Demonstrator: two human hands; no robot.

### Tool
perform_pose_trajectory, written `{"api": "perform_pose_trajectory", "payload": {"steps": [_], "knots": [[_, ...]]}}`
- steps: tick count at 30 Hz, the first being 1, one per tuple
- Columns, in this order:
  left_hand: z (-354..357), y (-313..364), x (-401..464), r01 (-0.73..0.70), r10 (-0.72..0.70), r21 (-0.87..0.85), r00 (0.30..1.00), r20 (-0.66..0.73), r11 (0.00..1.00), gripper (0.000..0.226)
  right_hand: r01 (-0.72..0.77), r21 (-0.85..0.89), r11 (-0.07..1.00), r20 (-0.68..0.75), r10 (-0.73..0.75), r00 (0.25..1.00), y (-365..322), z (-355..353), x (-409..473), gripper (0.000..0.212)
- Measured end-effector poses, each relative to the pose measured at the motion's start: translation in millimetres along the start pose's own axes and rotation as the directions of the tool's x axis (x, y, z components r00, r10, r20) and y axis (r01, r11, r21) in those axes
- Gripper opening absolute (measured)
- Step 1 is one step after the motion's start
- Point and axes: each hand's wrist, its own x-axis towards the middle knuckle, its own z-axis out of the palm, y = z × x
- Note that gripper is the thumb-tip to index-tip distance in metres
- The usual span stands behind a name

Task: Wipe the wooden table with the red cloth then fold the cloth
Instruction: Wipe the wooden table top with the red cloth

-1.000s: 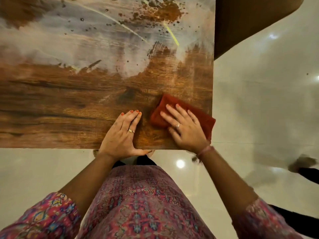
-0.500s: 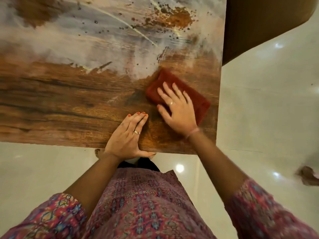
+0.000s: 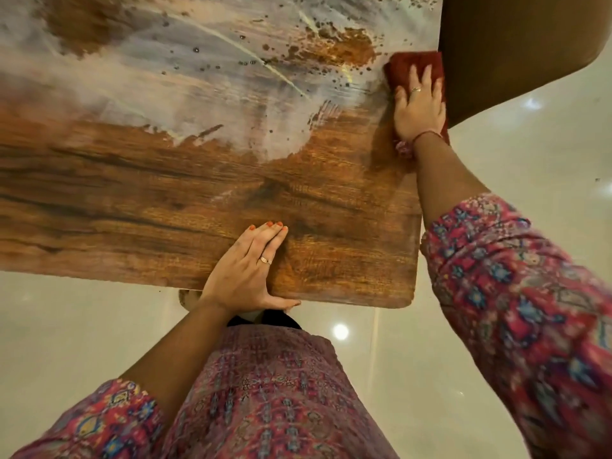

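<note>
Red cloth is lying flat on the wooden table, at the right edge of the top and far from the near edge. It is showing as a folded strip whose long axis is running along that right edge, from the person toward the far side of the table; its far end is pointing away from the person. The near end is peeking out beside the wrist, but most of the middle is hidden under the hand.

The right hand is pressing down on the cloth with straight fingers, spread a little, pointing to the far side; it is not curling around the fabric. A ring is showing on one finger and a red thread on the wrist.

The left hand is resting flat on the bare wood close to the near edge, fingers straight and together, the thumb lying along the edge. It is well apart from the cloth.

The far part of the top is carrying pale smears and dark specks; the near part is showing clean brown grain. A brown chair is standing just beside the table's right edge, next to the cloth
</note>
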Motion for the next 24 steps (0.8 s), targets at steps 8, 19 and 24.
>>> {"api": "perform_pose_trajectory", "payload": {"steps": [8, 19, 24], "knots": [[-0.9, 1.4, -0.6, 0.007, -0.007, 0.007, 1.000, 0.001, 1.000, 0.123, 0.392, 0.204, 0.897, -0.022, -0.396, 0.918, 1.5, 43.7, -192.6, 0.045], [2.7, 1.0, 0.6, -0.005, 0.005, 0.001, 1.000, -0.019, 1.000, 0.122, 0.276, -0.042, 0.960, 0.017, -0.276, 0.961, 6.2, 16.2, -64.5, 0.056], [2.2, -0.5, 1.1, -0.004, 0.004, 0.017, 1.000, -0.019, 1.000, 0.123, -0.004, 0.102, 0.995, -0.021, 0.006, 1.000, 12.7, -1.3, -7.9, 0.055]]}}
